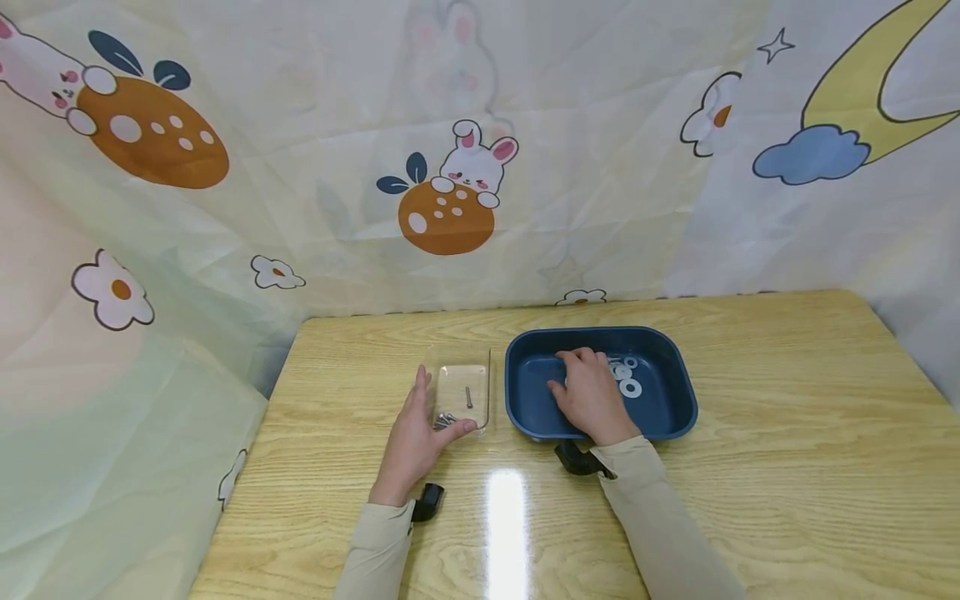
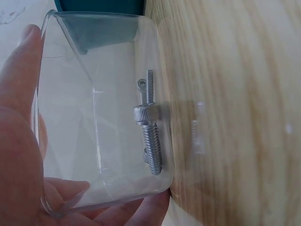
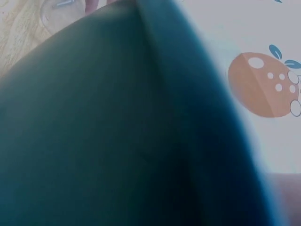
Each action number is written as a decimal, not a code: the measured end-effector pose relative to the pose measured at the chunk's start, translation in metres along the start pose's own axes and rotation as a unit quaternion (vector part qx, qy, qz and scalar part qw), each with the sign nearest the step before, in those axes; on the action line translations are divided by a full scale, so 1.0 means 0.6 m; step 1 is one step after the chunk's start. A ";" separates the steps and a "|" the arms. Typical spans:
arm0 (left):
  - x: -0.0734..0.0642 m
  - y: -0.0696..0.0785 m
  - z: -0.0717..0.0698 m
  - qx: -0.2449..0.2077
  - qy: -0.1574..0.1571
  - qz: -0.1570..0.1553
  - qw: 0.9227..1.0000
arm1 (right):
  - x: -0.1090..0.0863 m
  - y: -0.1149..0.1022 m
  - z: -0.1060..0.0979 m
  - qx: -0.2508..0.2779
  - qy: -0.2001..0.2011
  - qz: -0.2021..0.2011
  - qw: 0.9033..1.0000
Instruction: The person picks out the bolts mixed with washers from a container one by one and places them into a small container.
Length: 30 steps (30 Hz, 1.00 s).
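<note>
My left hand (image 1: 415,437) grips a clear plastic box (image 1: 489,392), the thumb along its near rim and the fingers round its left side. Inside the box lie several metal screws (image 2: 151,141), one apart from a small cluster near the thumb. Over on the right, my right hand (image 1: 592,398) reaches down into a dark blue tray (image 1: 678,408), its thumb and index finger spread apart. White washers (image 1: 631,388) lie beside that hand on the tray floor. The tray wall (image 3: 94,127) blocks the right wrist view, hiding the fingertips.
Box and tray stand side by side on a wood-grain table (image 1: 787,433). Behind it hangs a pale printed cloth (image 1: 600,208) with rabbits and flowers. A black wrist mount (image 1: 429,502) sits at the left cuff, another black mount (image 1: 576,458) at the right.
</note>
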State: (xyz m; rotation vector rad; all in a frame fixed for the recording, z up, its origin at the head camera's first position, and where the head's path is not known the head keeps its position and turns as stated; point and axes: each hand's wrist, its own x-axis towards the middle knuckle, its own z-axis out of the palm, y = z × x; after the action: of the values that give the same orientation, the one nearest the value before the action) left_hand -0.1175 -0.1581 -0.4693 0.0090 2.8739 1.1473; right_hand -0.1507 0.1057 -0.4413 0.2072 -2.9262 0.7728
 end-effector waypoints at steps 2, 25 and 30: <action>0.000 0.000 -0.001 -0.001 0.000 -0.002 1.000 | 0.000 0.000 0.000 -0.002 -0.005 0.003 1.000; 0.001 -0.001 -0.001 0.000 -0.005 -0.002 1.000 | -0.004 0.011 0.010 -0.039 -0.035 0.070 0.996; 0.001 0.000 -0.001 -0.002 -0.004 -0.001 1.000 | -0.004 0.012 0.007 -0.048 -0.041 0.076 0.995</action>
State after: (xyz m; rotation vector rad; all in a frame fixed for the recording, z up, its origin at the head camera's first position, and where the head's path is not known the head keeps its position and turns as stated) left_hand -0.1179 -0.1587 -0.4688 0.0123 2.8641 1.1493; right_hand -0.1498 0.1099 -0.4488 0.0091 -3.0768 0.6537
